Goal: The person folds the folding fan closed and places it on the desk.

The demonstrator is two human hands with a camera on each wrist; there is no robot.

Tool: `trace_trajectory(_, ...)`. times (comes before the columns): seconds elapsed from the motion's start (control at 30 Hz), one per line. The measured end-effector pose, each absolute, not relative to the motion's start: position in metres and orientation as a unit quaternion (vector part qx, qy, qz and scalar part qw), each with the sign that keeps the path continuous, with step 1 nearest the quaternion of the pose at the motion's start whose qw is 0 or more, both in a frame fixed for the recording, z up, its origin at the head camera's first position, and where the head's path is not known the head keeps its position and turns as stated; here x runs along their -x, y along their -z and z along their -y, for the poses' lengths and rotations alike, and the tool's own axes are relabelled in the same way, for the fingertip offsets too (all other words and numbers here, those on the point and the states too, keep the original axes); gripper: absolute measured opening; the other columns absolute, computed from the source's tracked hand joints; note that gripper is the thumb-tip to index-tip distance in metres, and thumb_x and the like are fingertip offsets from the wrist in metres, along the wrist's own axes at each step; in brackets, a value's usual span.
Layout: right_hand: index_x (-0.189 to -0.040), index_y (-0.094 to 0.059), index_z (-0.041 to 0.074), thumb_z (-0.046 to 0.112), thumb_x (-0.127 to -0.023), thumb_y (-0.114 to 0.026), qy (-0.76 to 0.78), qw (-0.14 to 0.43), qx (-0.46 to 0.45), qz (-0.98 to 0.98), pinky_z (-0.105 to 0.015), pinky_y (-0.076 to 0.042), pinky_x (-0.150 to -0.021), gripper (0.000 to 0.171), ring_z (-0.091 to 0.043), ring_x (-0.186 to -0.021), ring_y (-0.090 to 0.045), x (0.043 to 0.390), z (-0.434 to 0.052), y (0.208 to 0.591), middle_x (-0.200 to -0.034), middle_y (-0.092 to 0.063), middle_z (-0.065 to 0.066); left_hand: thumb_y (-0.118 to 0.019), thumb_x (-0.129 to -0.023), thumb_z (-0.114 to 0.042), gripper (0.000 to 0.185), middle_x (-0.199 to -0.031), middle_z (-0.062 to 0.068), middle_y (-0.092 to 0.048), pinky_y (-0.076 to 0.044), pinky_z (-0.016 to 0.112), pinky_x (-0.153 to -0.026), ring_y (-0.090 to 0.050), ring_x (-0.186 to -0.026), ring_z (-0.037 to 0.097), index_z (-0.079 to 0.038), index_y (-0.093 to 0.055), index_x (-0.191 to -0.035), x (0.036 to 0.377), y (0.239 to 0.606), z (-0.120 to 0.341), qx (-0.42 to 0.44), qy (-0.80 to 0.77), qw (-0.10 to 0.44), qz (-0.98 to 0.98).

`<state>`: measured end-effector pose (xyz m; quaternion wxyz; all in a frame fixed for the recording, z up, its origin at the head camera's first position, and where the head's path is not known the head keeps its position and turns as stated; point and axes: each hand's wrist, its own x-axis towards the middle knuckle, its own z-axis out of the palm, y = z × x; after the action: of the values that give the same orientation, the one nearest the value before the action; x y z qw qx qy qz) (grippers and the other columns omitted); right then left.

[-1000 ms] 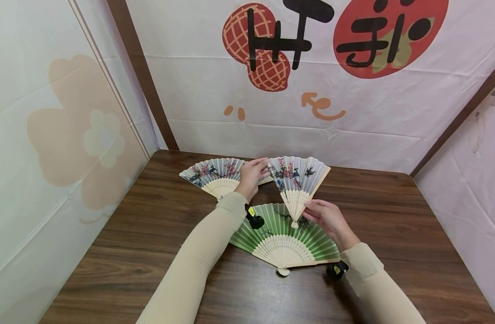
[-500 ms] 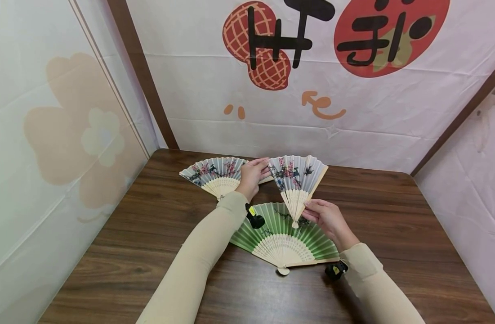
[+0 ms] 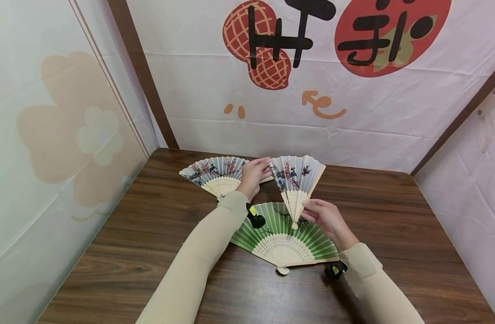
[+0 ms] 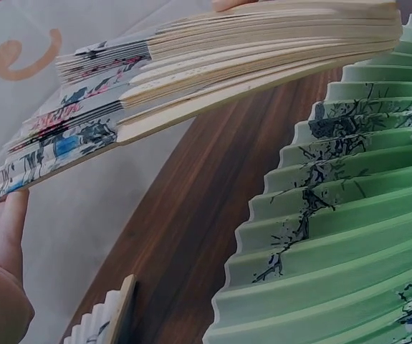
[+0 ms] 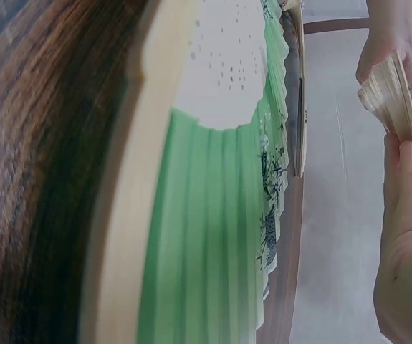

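Observation:
A white floral fan (image 3: 296, 179) is held upright above the table, partly folded. My left hand (image 3: 258, 169) pinches its left outer edge near the top, seen close up in the left wrist view as fingers (image 4: 1, 233) on the fan (image 4: 191, 79). My right hand (image 3: 312, 209) grips the bamboo ribs (image 5: 392, 97) near the pivot. Below it an open green fan (image 3: 283, 236) lies flat on the table. A second white floral fan (image 3: 215, 173) lies open at the back left, beside my left hand.
The brown wooden table (image 3: 109, 234) is enclosed by cloth walls, a printed backdrop (image 3: 296, 90) behind and panels at both sides. Bare wood stretches left, right and in front of the green fan (image 4: 349, 236).
The held white fan has narrowed a little, its right edge drawn in to the left. Both hands keep their hold and the fans on the table have not moved.

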<state>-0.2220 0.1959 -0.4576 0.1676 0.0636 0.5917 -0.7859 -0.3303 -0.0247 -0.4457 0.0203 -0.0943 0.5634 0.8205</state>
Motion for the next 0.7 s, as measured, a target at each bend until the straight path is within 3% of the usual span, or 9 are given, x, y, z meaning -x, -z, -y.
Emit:
trace_trajectory(0.33, -0.088, -0.065, 0.014, 0.004, -0.105, -0.044, 0.768, 0.199, -0.041, -0.607, -0.017, -0.061, -0.078, 0.028, -0.004, -0.078, -0.071, 0.2242, -0.1964, 0.4584, -0.082, -0.071, 0.005, -0.065, -0.097, -0.009, 0.026, -0.123, 0.021, -0.069, -0.063, 0.032, -0.084, -0.068, -0.075, 0.009, 0.002, -0.070, -0.120, 0.3297, 0.4457, 0.0234, 0.093, -0.818, 0.022, -0.567)
trace_trajectory(0.7, -0.089, -0.063, 0.013, 0.005, -0.104, -0.048, 0.759, 0.198, -0.036, -0.619, -0.017, -0.061, -0.078, 0.023, -0.005, -0.080, -0.071, 0.2238, -0.1951, 0.4602, -0.083, -0.070, 0.006, -0.064, -0.097, -0.011, 0.028, -0.127, 0.019, -0.067, -0.061, 0.036, -0.091, -0.069, -0.086, 0.013, 0.001, -0.069, -0.122, 0.3286, 0.4464, 0.0240, 0.093, -0.810, 0.034, -0.578)
